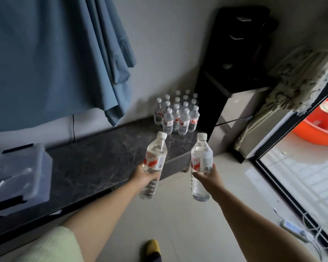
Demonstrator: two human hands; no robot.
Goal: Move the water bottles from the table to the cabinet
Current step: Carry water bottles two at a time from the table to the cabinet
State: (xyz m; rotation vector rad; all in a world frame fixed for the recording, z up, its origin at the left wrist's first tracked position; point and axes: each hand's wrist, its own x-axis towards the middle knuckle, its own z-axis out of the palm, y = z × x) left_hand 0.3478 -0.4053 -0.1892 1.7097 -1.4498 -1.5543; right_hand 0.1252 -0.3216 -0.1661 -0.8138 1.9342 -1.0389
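Observation:
My left hand (143, 175) grips a clear water bottle (155, 157) with a white cap and a red-and-white label, tilted slightly right. A second, upright water bottle (200, 163) of the same kind is held round its middle by my right hand (208, 175). Both bottles hang in the air just in front of the right end of the low dark marble-topped cabinet (102, 159). Several more bottles (178, 114) stand in a tight cluster at the cabinet's far right end, against the wall.
A translucent plastic box (19, 173) sits on the cabinet's left end. A tall black stand (235, 63) fills the corner, with a grey unit beside it. A blue curtain (55, 53) hangs left; a glass sliding door (299, 176) and floor cables (301, 231) lie right.

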